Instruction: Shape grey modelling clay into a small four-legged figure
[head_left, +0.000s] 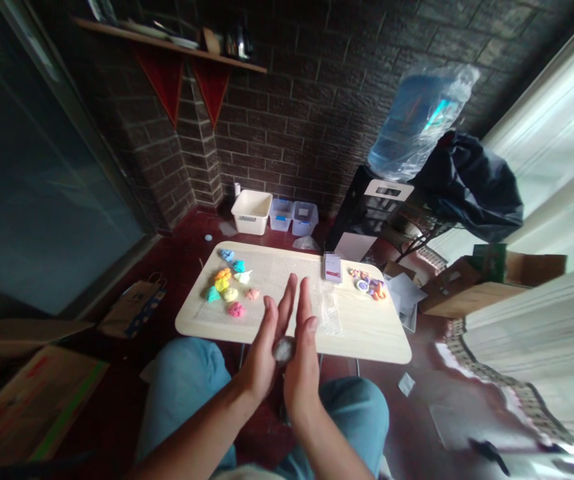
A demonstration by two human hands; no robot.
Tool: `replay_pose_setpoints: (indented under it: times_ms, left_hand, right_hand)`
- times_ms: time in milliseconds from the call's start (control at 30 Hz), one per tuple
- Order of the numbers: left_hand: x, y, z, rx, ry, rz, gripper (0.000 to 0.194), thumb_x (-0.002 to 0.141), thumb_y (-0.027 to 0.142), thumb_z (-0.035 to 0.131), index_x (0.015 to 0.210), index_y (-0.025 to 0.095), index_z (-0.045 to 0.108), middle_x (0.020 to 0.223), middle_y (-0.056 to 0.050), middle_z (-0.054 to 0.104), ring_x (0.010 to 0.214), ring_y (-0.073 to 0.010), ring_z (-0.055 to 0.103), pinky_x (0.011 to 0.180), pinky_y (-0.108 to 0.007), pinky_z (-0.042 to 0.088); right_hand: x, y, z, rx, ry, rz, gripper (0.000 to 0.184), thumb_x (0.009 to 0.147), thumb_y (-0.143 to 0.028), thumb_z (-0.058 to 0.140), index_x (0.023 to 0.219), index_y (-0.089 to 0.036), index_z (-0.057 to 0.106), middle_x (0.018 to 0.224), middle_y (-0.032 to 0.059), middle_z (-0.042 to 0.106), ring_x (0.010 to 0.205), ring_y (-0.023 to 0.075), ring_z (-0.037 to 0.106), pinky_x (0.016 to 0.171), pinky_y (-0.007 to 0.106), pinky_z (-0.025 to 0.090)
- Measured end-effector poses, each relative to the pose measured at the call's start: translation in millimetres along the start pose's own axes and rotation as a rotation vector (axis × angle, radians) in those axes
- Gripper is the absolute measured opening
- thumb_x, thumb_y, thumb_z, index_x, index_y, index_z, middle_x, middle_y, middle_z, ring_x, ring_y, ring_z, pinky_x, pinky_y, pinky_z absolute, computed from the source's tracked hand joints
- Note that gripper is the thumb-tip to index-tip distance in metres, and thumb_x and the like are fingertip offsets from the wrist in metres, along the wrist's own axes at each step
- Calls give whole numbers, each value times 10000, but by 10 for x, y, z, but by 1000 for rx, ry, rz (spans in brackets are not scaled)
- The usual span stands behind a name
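Between the palms of my left hand (263, 350) and my right hand (304, 363) sits a small grey ball of modelling clay (283, 349). Both hands face each other with fingers stretched forward, over the near edge of the low table (367, 343). Several lumps of coloured clay lie to the left on a thin translucent sheet, among them a pink lump (237, 309), a yellow one (221, 283) and a blue one (227, 255). At the table's right are small multicoloured clay pieces (377, 289) and a round white-rimmed piece (362, 285).
A small boxed card pack (333, 268) lies at the table's far edge. Behind the table stand a white bin (252, 213), clear plastic boxes (281, 217) and a water dispenser (367, 213). Cardboard boxes (487, 283) sit at the right, and a paper bag (129, 303) at the left.
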State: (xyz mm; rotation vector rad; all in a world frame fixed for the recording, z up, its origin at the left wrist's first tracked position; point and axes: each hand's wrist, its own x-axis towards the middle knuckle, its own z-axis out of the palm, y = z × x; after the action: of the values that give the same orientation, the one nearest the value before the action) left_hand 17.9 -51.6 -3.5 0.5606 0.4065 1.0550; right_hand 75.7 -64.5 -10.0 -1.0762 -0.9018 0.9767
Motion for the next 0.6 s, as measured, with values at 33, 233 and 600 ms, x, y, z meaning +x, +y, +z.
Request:
replay_pose_setpoints:
  times_ms: [33, 233, 600]
  left_hand:
    - [-2, -7, 3, 13, -8, -4, 572, 943, 614, 339, 1447, 357, 423, 1559, 34, 357, 1467, -228, 274, 1195, -398, 258]
    - [54, 36, -13, -29, 52, -11, 595, 939, 632, 319, 1434, 332, 453, 1552, 25, 382, 1482, -223, 230, 1205, -377, 221]
    - [-111, -76, 46, 276, -10, 118, 466, 801, 480, 699, 1199, 239, 679, 1305, -71, 641, 1275, -275, 509, 1079, -353, 361]
  right_hand:
    - [18, 11, -4, 6, 15, -7, 587, 985, -582, 219, 1522, -346, 246, 1630, -80, 139, 1515, 153, 34, 1243, 439, -5]
    - [-25, 58, 60, 56, -48, 55, 664, 947, -640, 288, 1514, -294, 298, 1622, -32, 191, 1510, 172, 120, 1244, 427, 45]
    - [497, -115, -134, 144, 248, -12, 661, 929, -640, 331, 1470, -264, 379, 1604, 11, 276, 1492, 158, 202, 1235, 404, 66]
